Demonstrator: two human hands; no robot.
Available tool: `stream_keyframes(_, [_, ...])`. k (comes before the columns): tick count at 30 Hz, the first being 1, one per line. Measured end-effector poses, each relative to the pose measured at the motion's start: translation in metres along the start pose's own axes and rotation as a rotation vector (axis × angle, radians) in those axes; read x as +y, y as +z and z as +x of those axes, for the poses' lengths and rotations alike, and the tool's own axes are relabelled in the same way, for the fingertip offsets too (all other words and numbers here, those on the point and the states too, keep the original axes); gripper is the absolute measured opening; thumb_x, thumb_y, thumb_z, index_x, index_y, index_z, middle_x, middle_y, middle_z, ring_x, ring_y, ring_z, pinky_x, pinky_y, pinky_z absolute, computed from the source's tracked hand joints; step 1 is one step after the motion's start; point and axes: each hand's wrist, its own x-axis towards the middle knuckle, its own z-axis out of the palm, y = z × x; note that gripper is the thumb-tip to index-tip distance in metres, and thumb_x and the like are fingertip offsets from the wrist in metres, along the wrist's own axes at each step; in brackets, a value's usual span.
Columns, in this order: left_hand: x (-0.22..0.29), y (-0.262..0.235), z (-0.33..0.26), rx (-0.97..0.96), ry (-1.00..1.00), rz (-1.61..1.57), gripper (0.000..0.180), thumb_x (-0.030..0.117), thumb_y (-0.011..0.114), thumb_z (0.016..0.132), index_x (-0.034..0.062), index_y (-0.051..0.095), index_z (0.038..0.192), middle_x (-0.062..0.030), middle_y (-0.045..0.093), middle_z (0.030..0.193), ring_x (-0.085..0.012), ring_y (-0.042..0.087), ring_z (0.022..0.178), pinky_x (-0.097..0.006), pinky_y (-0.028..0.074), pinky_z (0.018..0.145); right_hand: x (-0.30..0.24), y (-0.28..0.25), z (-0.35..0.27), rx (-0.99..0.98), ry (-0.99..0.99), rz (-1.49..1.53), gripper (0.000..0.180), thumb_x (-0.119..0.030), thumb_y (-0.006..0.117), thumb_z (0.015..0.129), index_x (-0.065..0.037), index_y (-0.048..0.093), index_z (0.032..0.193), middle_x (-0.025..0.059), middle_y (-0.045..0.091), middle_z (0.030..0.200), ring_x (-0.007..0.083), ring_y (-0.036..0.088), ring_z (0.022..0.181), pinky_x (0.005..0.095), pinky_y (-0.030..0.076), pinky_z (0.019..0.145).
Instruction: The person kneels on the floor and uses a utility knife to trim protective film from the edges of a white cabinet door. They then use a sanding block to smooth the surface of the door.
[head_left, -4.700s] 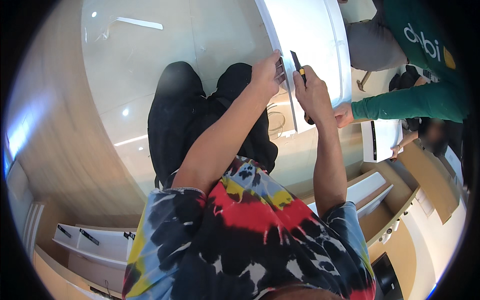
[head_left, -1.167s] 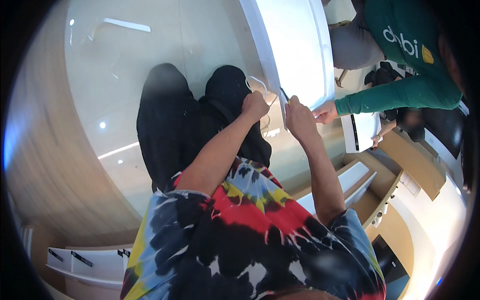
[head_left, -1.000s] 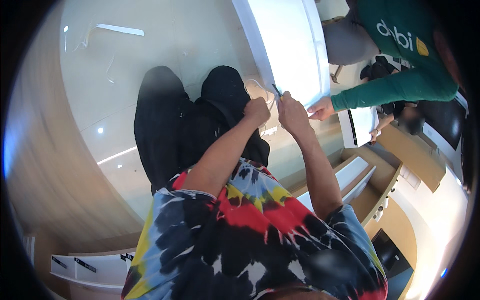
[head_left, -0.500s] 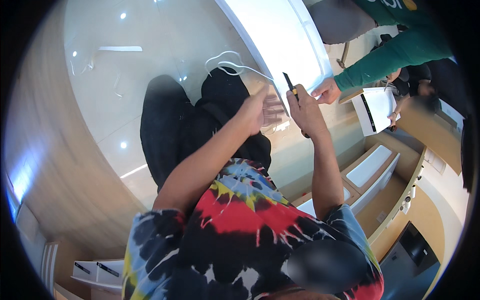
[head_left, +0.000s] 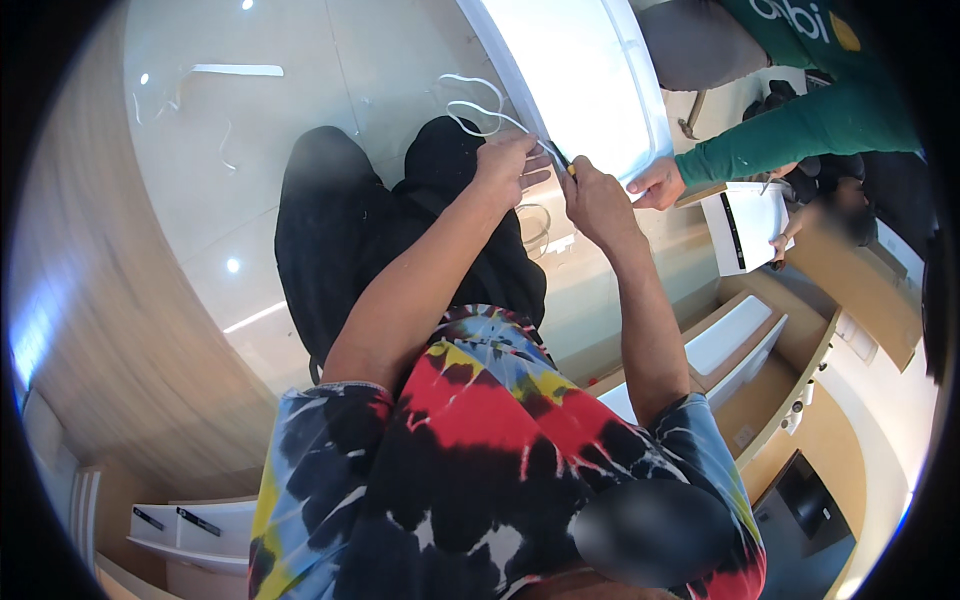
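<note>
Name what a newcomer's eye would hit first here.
Probably the glaring white panel at top, right of centre, with a curly white strip by its left edge. Then the tie-dye shirt filling the bottom middle. Between them, the right hand grips a dark cutter with a yellow part at the panel's edge, the left hand close by.

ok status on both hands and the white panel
Right hand gripping cutter at white panel edge. Left hand beside curled white strip, hold unclear. Co-worker's hand close by, at panel corner.
</note>
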Motion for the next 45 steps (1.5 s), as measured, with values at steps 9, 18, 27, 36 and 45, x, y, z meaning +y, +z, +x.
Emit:
stream_keyframes(9, [-0.004,0.005,0.003,0.096,0.073,0.113,0.012,0.013,0.062,0.095,0.0010,0.063,0.096,-0.0090,0.063,0.089,-0.0224,0.067,0.078,-0.037,0.056,0.064,-0.006,-0.003,-0.004,-0.041,0.048,-0.094,0.025,-0.025,0.050,0.100,0.000,0.050,0.097,0.0235,0.066,0.072,0.0414,0.068,0.071,0.0510,0.054,0.064])
stream_keyframes(18, [-0.027,0.001,0.006,0.169,-0.037,0.194,0.023,0.011,0.068,0.091,-0.0102,0.063,0.096,-0.0175,0.068,0.086,-0.0263,0.071,0.068,-0.035,0.058,0.056,-0.009,-0.006,-0.007,-0.026,-0.010,-0.097,0.021,-0.018,0.053,0.098,0.001,0.048,0.092,0.0266,0.063,0.067,0.0435,0.066,0.067,0.0507,0.052,0.059])
stream_keyframes(27, [-0.046,-0.010,0.039,0.174,-0.046,0.302,0.018,0.009,0.072,0.087,-0.0081,0.067,0.087,-0.0151,0.069,0.078,-0.0216,0.070,0.061,-0.032,0.055,0.048,-0.005,0.011,0.016,-0.022,-0.062,-0.225,0.020,-0.019,0.051,0.099,0.000,0.049,0.095,0.0201,0.066,0.071,0.0369,0.070,0.071,0.0460,0.056,0.062])
stream_keyframes(36, [-0.051,-0.010,0.010,0.255,0.066,0.439,0.021,0.013,0.073,0.086,-0.0076,0.070,0.087,-0.0143,0.069,0.075,-0.0208,0.070,0.060,-0.030,0.055,0.048,-0.007,0.005,-0.010,-0.048,-0.046,-0.222,0.017,-0.018,0.052,0.097,-0.001,0.047,0.093,0.0175,0.065,0.068,0.0347,0.070,0.068,0.0454,0.056,0.060])
stream_keyframes(45, [-0.062,-0.017,0.027,0.229,0.032,0.508,0.020,0.013,0.072,0.085,-0.0071,0.071,0.086,-0.0154,0.071,0.074,-0.0219,0.073,0.061,-0.032,0.058,0.048,-0.009,-0.003,-0.025,-0.091,-0.038,-0.207,0.013,-0.012,0.050,0.095,0.000,0.048,0.095,0.0221,0.066,0.074,0.0369,0.070,0.074,0.0469,0.056,0.063])
